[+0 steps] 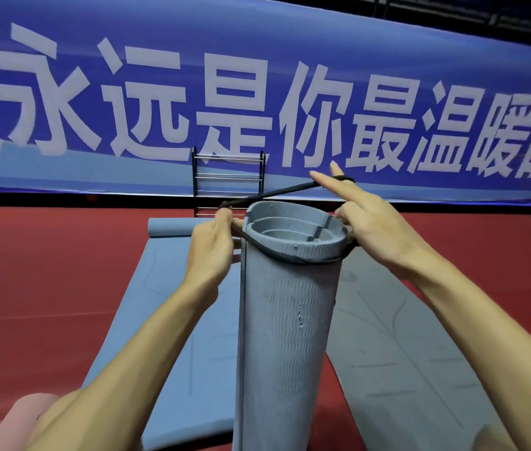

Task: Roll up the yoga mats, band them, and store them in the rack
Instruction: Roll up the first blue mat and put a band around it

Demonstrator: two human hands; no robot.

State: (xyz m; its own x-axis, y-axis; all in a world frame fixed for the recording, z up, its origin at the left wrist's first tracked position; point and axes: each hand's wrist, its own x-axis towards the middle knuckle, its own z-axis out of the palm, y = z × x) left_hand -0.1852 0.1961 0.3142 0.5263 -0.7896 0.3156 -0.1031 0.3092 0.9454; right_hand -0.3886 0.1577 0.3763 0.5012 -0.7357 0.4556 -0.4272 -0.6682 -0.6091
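A rolled blue-grey yoga mat (286, 320) stands upright in the middle, its spiral end facing up. A black elastic band (277, 192) is stretched over that top end, its near side lying against the roll just below the rim. My left hand (212, 252) grips the band at the roll's left side. My right hand (368, 222) holds the band on the right, with two fingers extended through its far loop. A black rack (228, 183) with silver rungs stands on the floor behind the roll.
Two unrolled mats lie on the red floor: a blue mat (166, 314) on the left with its far end curled, and a grey mat (413, 353) on the right. A pink mat (13, 424) shows at the lower left corner. A blue banner (257, 92) spans the back.
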